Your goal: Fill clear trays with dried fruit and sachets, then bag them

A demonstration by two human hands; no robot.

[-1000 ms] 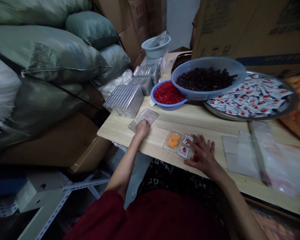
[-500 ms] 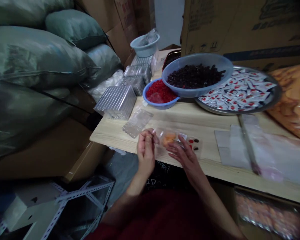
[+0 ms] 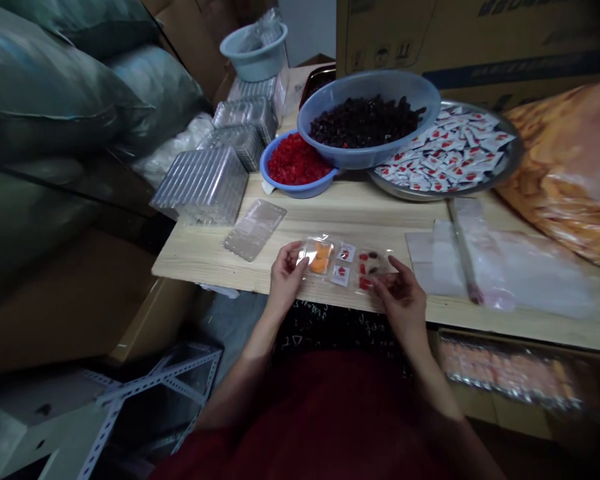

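Observation:
A clear plastic compartment tray [image 3: 354,276] is held level at the table's front edge, between my two hands. My left hand [image 3: 285,280] pinches its left end, thumb on top. My right hand [image 3: 406,300] grips the right end, with the thumb near the red pieces. Orange dried fruit slices [image 3: 321,259] fill the left compartment. Two small white sachets [image 3: 347,253] with red prints lie in the middle. On the right sit a few red pieces [image 3: 363,269] and dark pieces [image 3: 373,255]. An unfilled clear tray [image 3: 256,228] lies flat beyond my left hand.
Stacked clear trays [image 3: 205,183] stand at the left. Behind are a blue bowl of red pieces [image 3: 299,160], a larger bowl of dark pieces [image 3: 370,123] and a metal pan of sachets [image 3: 445,150]. Plastic bags [image 3: 535,270] and an orange fruit bag [image 3: 570,167] lie right.
My right hand has moved from above the tray's middle to grip its right end. My left hand keeps hold of the left end. The camera view has shifted, so the table sits further left.

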